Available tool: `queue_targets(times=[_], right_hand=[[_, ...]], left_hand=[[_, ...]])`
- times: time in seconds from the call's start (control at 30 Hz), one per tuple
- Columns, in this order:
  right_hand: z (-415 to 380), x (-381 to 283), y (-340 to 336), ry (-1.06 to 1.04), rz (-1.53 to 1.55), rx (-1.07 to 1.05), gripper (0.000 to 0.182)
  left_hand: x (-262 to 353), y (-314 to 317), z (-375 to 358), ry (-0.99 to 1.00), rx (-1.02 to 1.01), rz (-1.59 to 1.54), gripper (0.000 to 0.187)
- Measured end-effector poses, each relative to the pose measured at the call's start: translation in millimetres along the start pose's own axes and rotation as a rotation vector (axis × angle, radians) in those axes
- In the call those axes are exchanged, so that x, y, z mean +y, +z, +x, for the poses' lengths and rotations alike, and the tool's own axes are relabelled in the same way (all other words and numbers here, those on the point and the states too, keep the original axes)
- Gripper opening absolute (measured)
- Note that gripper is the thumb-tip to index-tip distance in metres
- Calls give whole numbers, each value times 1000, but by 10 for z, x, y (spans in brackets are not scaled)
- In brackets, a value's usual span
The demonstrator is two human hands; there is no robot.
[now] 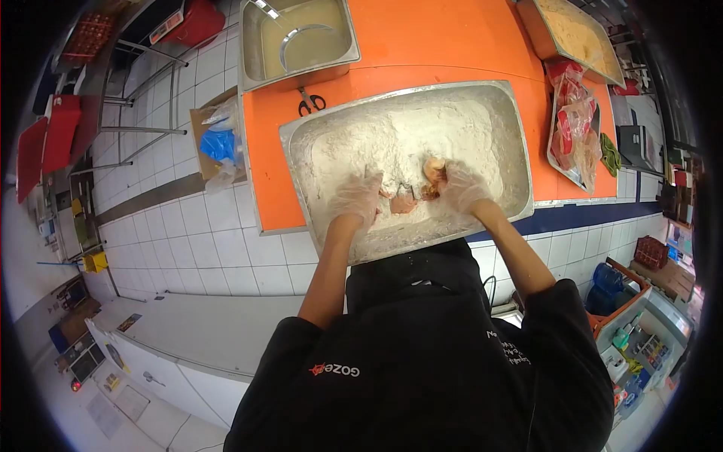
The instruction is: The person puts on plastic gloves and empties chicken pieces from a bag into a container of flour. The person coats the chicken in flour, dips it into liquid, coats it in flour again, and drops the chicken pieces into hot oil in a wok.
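A deep metal pan of white flour stands in front of me. Both my hands wear clear plastic gloves and are inside it. My left hand lies at the flour on the left, its fingers stretched out and partly dusted over, beside some pinkish meat. My right hand has its fingers around a browner piece of raw meat, probably chicken. Between the hands another raw meat piece rests in the flour, partly coated.
Black-handled scissors lie behind the pan on the orange table. A metal container of cloudy liquid holds a curved metal utensil. At right are a breading-filled pan, a tray with plastic bags and a green cloth.
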State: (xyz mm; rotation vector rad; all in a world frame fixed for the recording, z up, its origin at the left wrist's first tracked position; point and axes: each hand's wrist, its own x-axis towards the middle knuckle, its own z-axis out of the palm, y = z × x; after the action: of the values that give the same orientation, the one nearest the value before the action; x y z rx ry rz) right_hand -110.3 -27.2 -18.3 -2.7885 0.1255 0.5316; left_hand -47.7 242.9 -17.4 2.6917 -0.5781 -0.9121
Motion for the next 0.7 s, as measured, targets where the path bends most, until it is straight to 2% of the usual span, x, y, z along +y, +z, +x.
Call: queue_targets(times=[0.03, 0.07, 0.1, 0.17, 0.23, 0.27, 0.3, 0.33, 0.37, 0.4, 0.43, 0.47, 0.53, 0.6, 0.67, 0.7], right_hand=[[-33, -102, -22, 286, 224, -151, 45], [58, 58, 247, 284, 224, -149, 45], [219, 340, 721, 291, 625, -340, 48], [249, 406, 843, 293, 1031, -530, 52], [177, 67, 273, 606, 1350, -735, 43], [173, -85, 201, 602, 1350, -730, 43], [222, -240, 135, 551, 1379, -656, 35], [264, -324, 92, 502, 1409, -581, 28], [324, -314, 86, 533, 1499, -688, 21], [342, -227, 142, 529, 1505, -673, 21], [379, -97, 205, -156, 1009, -302, 25], [376, 21, 297, -750, 428, 62, 32], [229, -58, -210, -687, 465, -24, 49], [66, -287, -769, -109, 1224, -231, 43], [214, 43, -762, 15, 1174, -217, 54], [321, 215, -738, 55, 1158, -211, 58]], left_hand=[[-43, 138, 58, -44, -136, -321, 41], [-100, 263, 114, 38, -139, -351, 45], [-109, 296, 138, 121, -144, -382, 49], [-107, 422, 164, 149, -152, -331, 50], [23, 450, 202, 187, -155, -277, 52], [148, 411, 177, -24, -161, -636, 52], [204, 358, 184, -239, -154, -990, 53], [89, 576, 280, -231, -144, -987, 53], [-122, 1026, 438, 1, -6, -860, 52], [-145, 1056, 500, 125, 61, -792, 51], [-84, 906, 486, 244, 134, -720, 51], [-38, 789, 427, 230, 148, -855, 50], [141, 239, 150, 203, 156, -994, 49], [136, -263, 59, 369, 201, -822, 52], [-138, -119, 368, 309, 187, -726, 54], [-224, 27, 493, 123, 319, -826, 56]])
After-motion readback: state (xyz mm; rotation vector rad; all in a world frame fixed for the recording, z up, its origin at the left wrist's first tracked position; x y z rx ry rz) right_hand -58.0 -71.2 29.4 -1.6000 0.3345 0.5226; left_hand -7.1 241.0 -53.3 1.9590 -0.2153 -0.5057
